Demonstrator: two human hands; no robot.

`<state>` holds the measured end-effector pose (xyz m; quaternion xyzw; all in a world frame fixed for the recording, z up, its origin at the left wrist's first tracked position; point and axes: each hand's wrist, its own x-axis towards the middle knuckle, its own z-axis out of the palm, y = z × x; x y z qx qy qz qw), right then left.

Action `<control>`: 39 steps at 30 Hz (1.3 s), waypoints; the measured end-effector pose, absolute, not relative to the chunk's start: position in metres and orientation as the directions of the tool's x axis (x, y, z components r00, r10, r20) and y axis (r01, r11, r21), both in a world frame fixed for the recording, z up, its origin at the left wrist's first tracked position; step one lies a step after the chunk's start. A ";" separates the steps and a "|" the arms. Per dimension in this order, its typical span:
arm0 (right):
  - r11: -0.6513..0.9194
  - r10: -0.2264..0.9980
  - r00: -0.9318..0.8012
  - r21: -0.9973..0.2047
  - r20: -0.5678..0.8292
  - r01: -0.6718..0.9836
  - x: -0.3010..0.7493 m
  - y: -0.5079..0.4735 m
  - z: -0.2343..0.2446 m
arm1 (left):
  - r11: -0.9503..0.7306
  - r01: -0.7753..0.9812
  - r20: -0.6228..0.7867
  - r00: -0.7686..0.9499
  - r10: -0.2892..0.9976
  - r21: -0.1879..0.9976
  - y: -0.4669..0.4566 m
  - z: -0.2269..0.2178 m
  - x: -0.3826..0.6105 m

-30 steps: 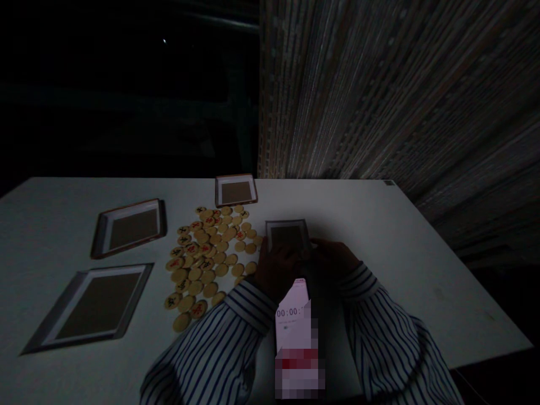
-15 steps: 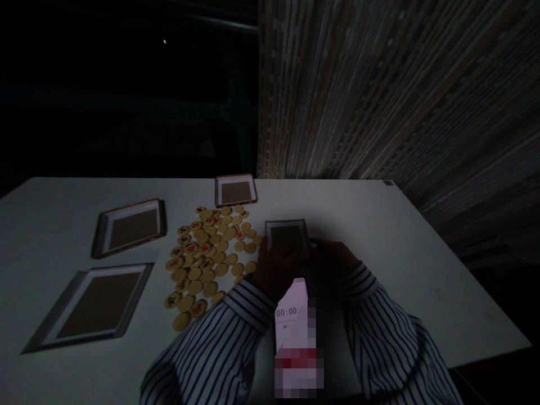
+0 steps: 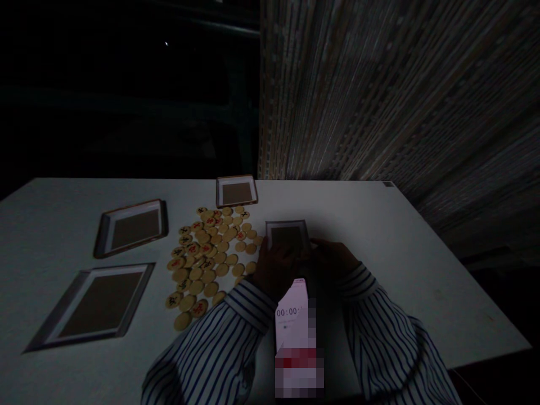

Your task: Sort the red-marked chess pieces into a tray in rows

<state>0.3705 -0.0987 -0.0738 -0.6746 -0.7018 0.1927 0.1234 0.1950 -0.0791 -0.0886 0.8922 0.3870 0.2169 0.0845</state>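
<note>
Nearest you lies the lit, pink-screened rectangular phone (image 3: 291, 329). Beyond it, your left hand (image 3: 275, 269) covers the near part of the shallow, grey-rimmed, brown-floored rectangular tray (image 3: 287, 234); your right hand (image 3: 336, 257) is at its right edge. Shadow prevents telling whether either hand's fingers clamp it. Step in hand: apparently, two-handed tray handling; the next move likely requires clearance from the round tan discs (image 3: 220, 258) at left.

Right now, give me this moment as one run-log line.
left hand: over rightmost tray | right hand: by that tray's right side | round pieces: spread left of it | phone: screen lit
</note>
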 end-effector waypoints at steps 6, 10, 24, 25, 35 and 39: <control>0.006 0.995 -0.048 -0.421 -0.089 0.907 0.371 -0.099 -0.074 | -0.680 0.654 0.324 0.598 0.733 0.332 -0.079 -0.089 0.195; -0.015 0.997 -0.022 -0.442 -0.079 0.897 0.374 -0.098 -0.078 | -0.683 0.657 0.339 0.595 0.729 0.317 -0.078 -0.086 0.192; -0.040 0.999 0.034 -0.470 -0.020 0.882 0.378 -0.100 -0.084 | -0.618 0.740 0.374 0.511 0.774 0.266 -0.079 -0.064 0.137; -0.052 0.999 0.050 -0.476 -0.017 0.878 0.378 -0.100 -0.084 | -0.611 0.745 0.372 0.505 0.779 0.267 -0.080 -0.061 0.132; 0.024 0.992 0.032 -0.422 0.126 0.906 0.378 -0.098 -0.076 | -0.584 0.777 0.505 0.416 0.756 0.235 -0.087 -0.042 0.084; 0.104 0.977 -0.012 -0.423 0.215 0.900 0.374 -0.100 -0.070 | -0.542 0.801 0.535 0.350 0.769 0.254 -0.092 -0.038 0.063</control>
